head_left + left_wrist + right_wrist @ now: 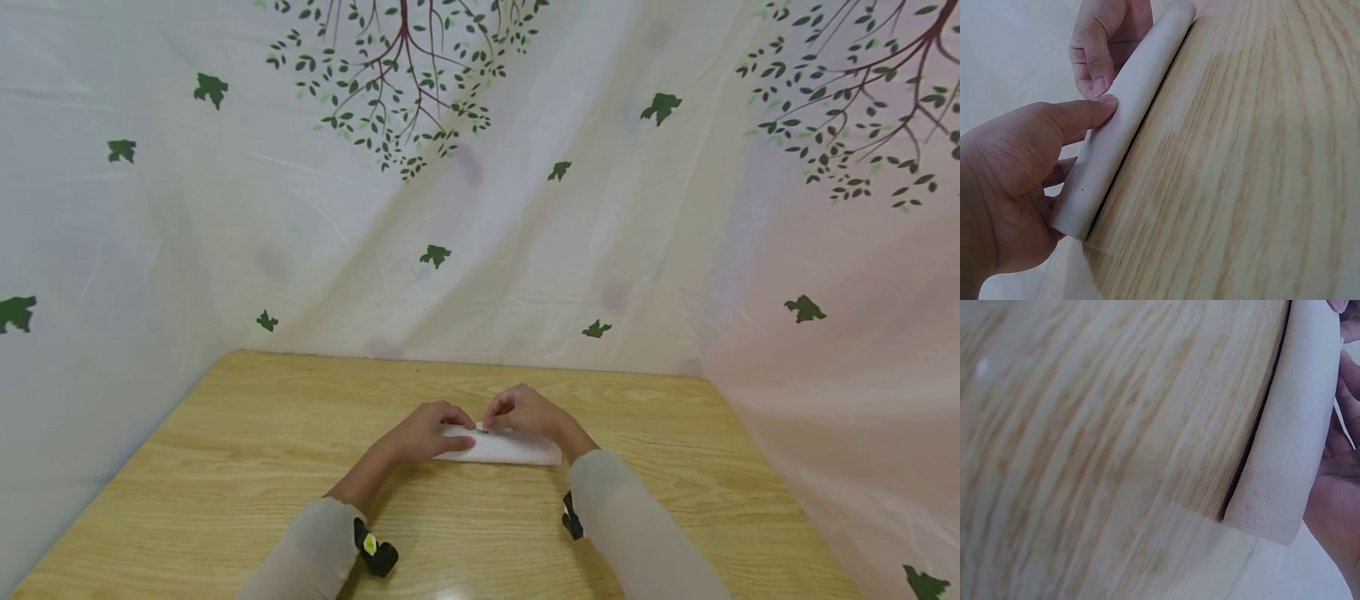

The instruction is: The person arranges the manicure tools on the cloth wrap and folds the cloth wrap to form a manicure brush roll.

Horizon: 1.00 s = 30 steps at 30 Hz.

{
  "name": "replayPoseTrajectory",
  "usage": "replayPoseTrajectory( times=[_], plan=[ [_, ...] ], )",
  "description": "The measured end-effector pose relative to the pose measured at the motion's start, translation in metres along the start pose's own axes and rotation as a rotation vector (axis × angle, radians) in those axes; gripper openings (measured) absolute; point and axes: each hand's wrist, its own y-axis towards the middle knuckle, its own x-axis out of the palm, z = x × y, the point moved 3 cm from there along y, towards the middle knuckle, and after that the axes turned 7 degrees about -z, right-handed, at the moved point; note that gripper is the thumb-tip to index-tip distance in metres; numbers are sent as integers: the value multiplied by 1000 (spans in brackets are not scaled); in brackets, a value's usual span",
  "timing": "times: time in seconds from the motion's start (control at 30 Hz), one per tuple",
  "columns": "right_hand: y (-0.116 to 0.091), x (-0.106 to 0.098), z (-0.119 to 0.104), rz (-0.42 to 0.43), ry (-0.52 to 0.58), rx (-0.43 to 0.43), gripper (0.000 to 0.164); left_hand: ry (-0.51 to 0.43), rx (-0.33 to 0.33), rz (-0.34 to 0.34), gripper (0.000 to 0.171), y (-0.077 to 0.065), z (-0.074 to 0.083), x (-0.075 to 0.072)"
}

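Note:
A long, narrow, pinkish-white pouch (504,449) with a fine woven texture lies across the wooden table. My left hand (427,432) grips its left part, thumb on the near face (1110,140) and fingers behind. Thumb and finger of my right hand (528,412) pinch at the far long edge, close to the left fingertips. A tiny dark detail shows at that edge between both hands, too small to make out. In the right wrist view, the right end of the pouch (1279,462) is beside my right hand (1341,494), whose fingertips are mostly hidden there.
The wood-grain table (247,450) extends around the pouch to a pale hanging cloth (495,292) printed with branches and green leaves or birds, at the back and both sides. A black wrist camera (375,550) is strapped on the left sleeve, another (572,515) on the right.

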Motion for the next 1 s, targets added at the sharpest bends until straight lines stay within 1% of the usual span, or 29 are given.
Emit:
replayPoseTrajectory(
  times=[0.1, 0.2, 0.37, 0.57, 0.7, 0.8, 1.0],
  plan=[
    [0, 0, -1, 5, -12, 16, 7, 5, 2, 7, 22, 1, 0, 0],
    [-1, 0, -2, 9, -27, 46, 11, 7, -10, 13, 21, 0, -1, 0],
    [-1, 1, -1, 2, -69, 87, 15, 12, -6, 14, 21, -1, -1, 0],
    [0, 3, -5, -31, -121, 66, 17, 28, 18, 26, 22, -1, -1, 1],
    [0, 4, -5, -36, -117, 73, 16, 14, 13, 26, 23, 0, -2, 0],
    [1, 3, -5, -31, -110, 77, 15, 6, 22, 28, 22, 0, -1, 0],
    [3, 5, -4, -31, -104, 51, 14, 10, 31, 32, 21, 0, 1, 1]
  ],
)
